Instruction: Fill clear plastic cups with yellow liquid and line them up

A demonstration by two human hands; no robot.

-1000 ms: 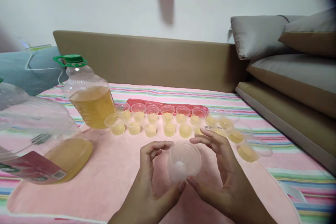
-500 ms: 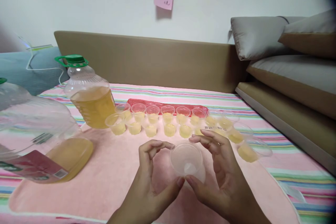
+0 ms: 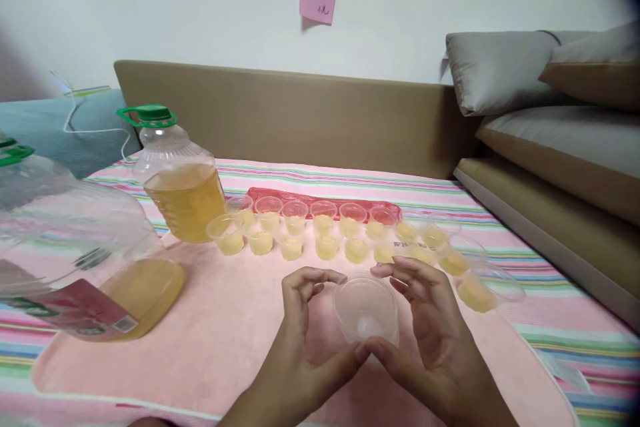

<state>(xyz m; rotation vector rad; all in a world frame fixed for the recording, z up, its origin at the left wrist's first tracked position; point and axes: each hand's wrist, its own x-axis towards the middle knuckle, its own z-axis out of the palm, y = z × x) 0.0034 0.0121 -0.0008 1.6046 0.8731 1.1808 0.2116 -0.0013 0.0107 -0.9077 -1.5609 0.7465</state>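
Observation:
Between my two hands is a clear plastic cup point(image 3: 365, 307), with no yellow liquid visible in it. My left hand point(image 3: 315, 333) curves round its left side, index fingertip at the far rim and thumb at the near rim. On the other side my right hand point(image 3: 425, 327) does the same, and both thumb tips meet in front. Beyond the hands stand several clear plastic cups point(image 3: 327, 247) holding yellow liquid, set in two rows that bend toward me on the right. The cup's base is partly hidden by my thumbs.
Two large green-capped bottles of amber liquid stand on the left, a nearer bottle point(image 3: 150, 293) and a farther bottle point(image 3: 187, 203). Behind the cups lies a red plastic package point(image 3: 345, 203). A pink cloth point(image 3: 200, 347) covers the striped sheet point(image 3: 500, 213). Grey cushions point(image 3: 500, 73) are piled at right.
The whole view has shifted slightly, so the surroundings sit a little farther right. My hands and the cup also appear farther right, and the cup looks more upright. My grip is otherwise similar.

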